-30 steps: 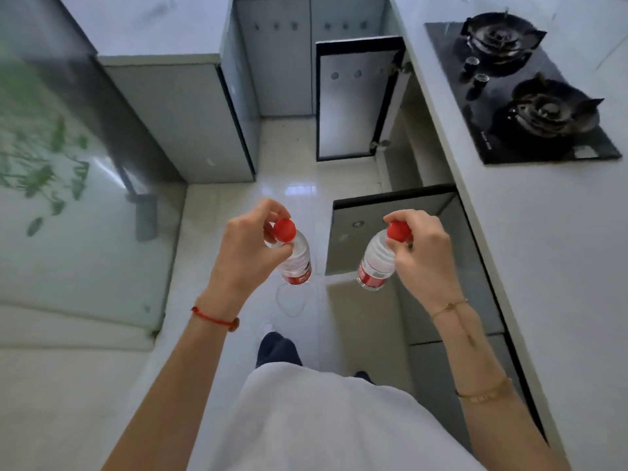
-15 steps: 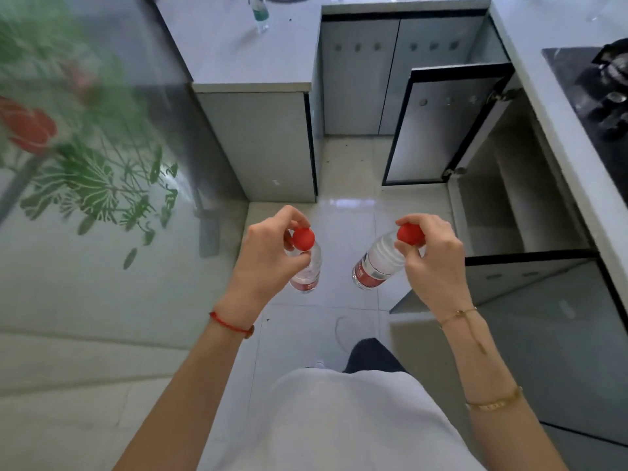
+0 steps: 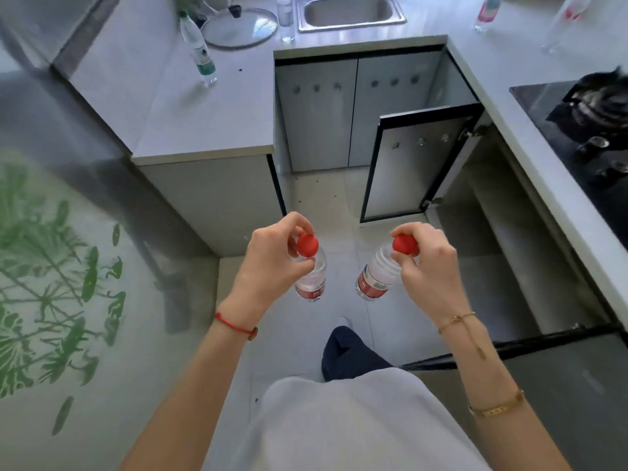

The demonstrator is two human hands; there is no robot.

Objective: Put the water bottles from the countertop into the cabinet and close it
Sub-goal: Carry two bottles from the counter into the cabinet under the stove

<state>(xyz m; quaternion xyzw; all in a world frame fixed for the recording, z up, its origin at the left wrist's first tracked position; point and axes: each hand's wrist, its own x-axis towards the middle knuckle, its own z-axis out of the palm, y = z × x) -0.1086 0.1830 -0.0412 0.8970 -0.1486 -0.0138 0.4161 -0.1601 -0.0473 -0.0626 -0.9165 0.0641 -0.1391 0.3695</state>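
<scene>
My left hand (image 3: 272, 260) grips a small clear water bottle (image 3: 311, 283) with a red cap and red label, hanging by its neck over the floor. My right hand (image 3: 428, 263) holds a second red-capped bottle (image 3: 375, 277) the same way, tilted left. To the right, the cabinet (image 3: 509, 239) under the stove counter stands with both doors swung out: the far door (image 3: 414, 171) and the near door (image 3: 550, 368). A green-labelled bottle (image 3: 200, 52) stands on the left countertop (image 3: 210, 107). Two more bottles (image 3: 487, 10) stand at the far right of the back counter.
A sink (image 3: 350, 11), a glass pot lid (image 3: 238, 27) and a small glass (image 3: 285, 18) are at the back. A black gas hob (image 3: 591, 130) sits on the right counter. A glass panel with green leaf print (image 3: 57, 283) bounds the left side. White tiled floor (image 3: 319, 202) lies ahead.
The view has swung up and to the left, bringing the sink and back counter into sight. Both hands keep holding their bottles in about the same pose.
</scene>
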